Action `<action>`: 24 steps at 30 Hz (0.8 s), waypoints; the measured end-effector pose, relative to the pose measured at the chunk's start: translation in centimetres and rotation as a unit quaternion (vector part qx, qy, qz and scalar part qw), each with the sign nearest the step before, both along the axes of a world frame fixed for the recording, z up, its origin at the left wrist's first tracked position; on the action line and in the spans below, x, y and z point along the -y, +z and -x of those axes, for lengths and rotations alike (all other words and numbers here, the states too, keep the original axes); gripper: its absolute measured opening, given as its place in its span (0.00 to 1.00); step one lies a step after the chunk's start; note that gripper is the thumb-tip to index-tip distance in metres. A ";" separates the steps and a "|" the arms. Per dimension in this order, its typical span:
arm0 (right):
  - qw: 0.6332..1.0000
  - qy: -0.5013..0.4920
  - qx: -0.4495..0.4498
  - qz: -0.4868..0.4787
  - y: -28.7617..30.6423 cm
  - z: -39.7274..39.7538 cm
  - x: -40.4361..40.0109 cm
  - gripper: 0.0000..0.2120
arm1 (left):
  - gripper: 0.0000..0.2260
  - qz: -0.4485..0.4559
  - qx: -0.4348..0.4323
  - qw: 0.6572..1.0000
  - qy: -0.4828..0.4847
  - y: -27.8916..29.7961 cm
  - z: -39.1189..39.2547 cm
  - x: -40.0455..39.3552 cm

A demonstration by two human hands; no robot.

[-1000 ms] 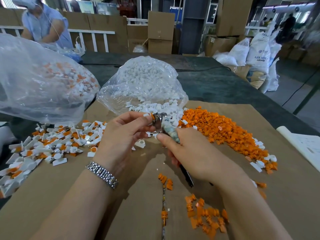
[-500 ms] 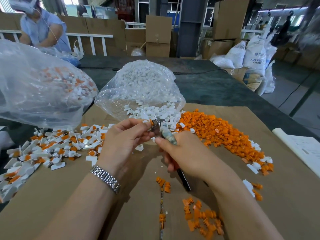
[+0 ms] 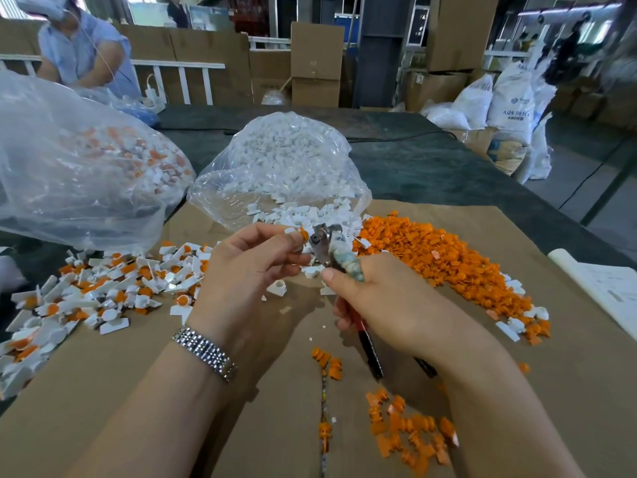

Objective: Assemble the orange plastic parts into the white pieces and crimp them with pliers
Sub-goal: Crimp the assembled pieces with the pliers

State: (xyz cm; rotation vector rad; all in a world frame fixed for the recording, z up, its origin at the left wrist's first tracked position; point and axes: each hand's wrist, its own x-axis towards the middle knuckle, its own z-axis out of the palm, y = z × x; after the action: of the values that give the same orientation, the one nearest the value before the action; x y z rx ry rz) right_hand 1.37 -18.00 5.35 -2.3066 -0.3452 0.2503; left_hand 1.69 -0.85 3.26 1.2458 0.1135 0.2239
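Note:
My left hand (image 3: 248, 267) pinches a small white piece with an orange part (image 3: 302, 233) in it, held up at the middle of the view. My right hand (image 3: 382, 298) grips the pliers (image 3: 331, 246) by their handles; the metal jaws sit right beside the orange part. A heap of loose orange parts (image 3: 441, 260) lies to the right. Loose white pieces (image 3: 310, 215) spill from a clear bag (image 3: 286, 167) behind the hands. Assembled white-and-orange pieces (image 3: 103, 291) lie piled on the left.
A big clear bag (image 3: 76, 174) of assembled pieces stands at far left. More orange parts (image 3: 406, 429) lie near the front on the brown cardboard (image 3: 551, 391). White paper (image 3: 606, 291) lies at the right edge. A person (image 3: 82, 53) works beyond the dark table.
Both hands stay together with the piece at the pliers' jaws; the pliers' head has tilted slightly. The camera has shifted a little, nothing else moved.

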 end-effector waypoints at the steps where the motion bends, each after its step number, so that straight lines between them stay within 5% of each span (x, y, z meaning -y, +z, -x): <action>1: 1.000 -0.002 0.001 0.008 0.0 0.0 -0.1 0.19 | 0.02 0.004 -0.001 1.000 -0.004 0.0 0.0 -0.1; 24: 0.995 -0.054 0.068 0.057 -0.9 0.2 -2.6 0.25 | 0.04 0.006 -0.017 1.000 -0.013 -0.2 -0.3 -1.0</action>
State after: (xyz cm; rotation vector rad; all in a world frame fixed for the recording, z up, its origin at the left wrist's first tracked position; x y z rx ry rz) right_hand 1.15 -15.39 4.50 -2.4519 -0.2805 0.0600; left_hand 2.02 0.19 3.04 1.2392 0.1273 0.1788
